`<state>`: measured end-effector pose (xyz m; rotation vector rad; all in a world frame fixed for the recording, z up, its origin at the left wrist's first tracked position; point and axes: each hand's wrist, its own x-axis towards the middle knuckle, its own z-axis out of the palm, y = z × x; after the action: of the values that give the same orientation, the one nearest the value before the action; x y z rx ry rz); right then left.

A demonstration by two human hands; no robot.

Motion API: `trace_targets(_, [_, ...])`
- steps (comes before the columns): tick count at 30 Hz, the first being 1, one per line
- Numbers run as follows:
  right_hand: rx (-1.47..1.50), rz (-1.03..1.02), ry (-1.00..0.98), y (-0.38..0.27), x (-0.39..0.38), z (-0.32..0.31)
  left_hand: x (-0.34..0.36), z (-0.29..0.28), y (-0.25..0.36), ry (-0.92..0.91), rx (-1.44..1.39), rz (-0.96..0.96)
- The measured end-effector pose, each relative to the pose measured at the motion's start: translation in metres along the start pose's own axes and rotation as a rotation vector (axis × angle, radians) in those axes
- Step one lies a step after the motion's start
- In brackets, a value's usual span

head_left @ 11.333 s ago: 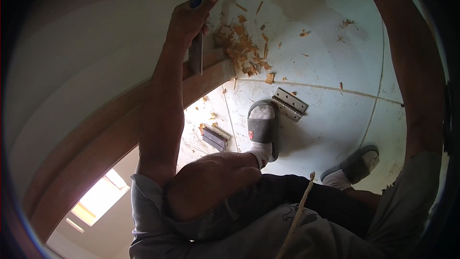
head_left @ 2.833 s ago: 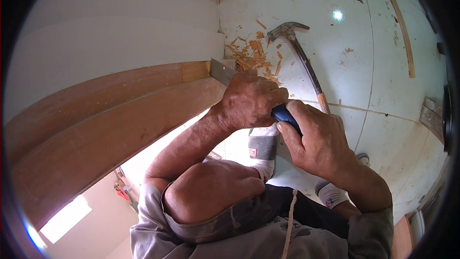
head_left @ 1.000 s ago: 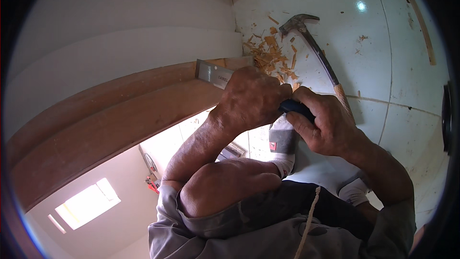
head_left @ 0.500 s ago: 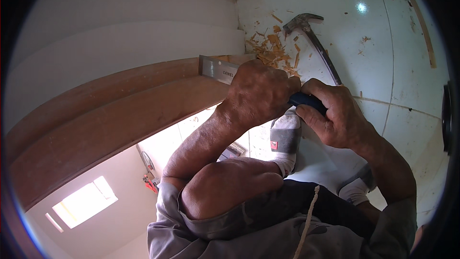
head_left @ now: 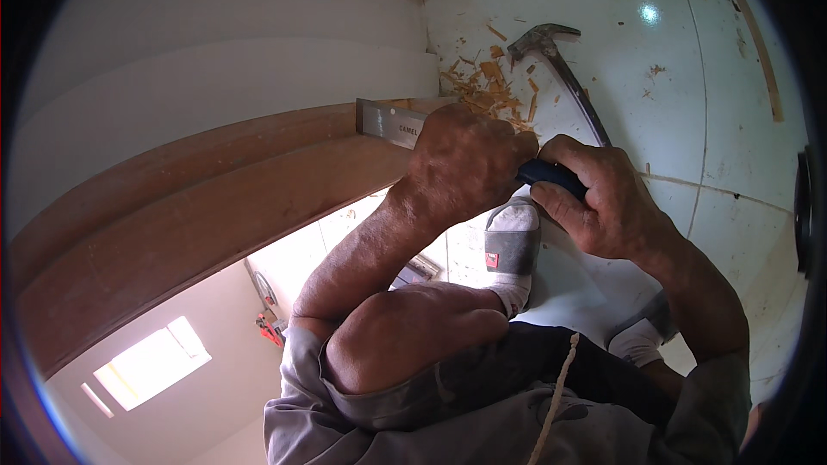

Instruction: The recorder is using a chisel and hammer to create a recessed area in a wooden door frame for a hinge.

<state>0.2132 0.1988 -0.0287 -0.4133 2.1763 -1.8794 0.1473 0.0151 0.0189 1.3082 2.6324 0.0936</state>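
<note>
A wide, flat steel chisel with a dark blue handle lies across the end of a brown wooden frame. My left hand is closed over the middle of its blade, back of the hand up, hiding that part. My right hand grips the handle, thumb along its near side. The blade's square tip is against the wood, by the pale wall; how deep it bites I cannot tell. Beyond my hands a claw hammer lies on the tiles, its handle end hidden behind my right hand.
Wood chips are scattered at the foot of the wall. A long thin wood strip lies at the far right of the tiled floor. My sandalled foot is under my hands, and my bent knee is near my left forearm.
My right hand has shifted very slightly away from me with the chisel's handle. My left hand and the blade's tip hold nearly the same place.
</note>
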Motion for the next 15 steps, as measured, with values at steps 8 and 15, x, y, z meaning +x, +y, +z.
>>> trace_targets(8, [-0.019, -0.028, 0.015, 0.0031, 0.0016, 0.0005, 0.0005, 0.001, -0.0004, 0.024, 0.004, 0.006])
trace_targets(15, [-0.044, -0.02, 0.0, -0.0001, 0.0069, -0.0056, 0.0015, 0.0023, -0.0025, 0.023, 0.009, -0.018])
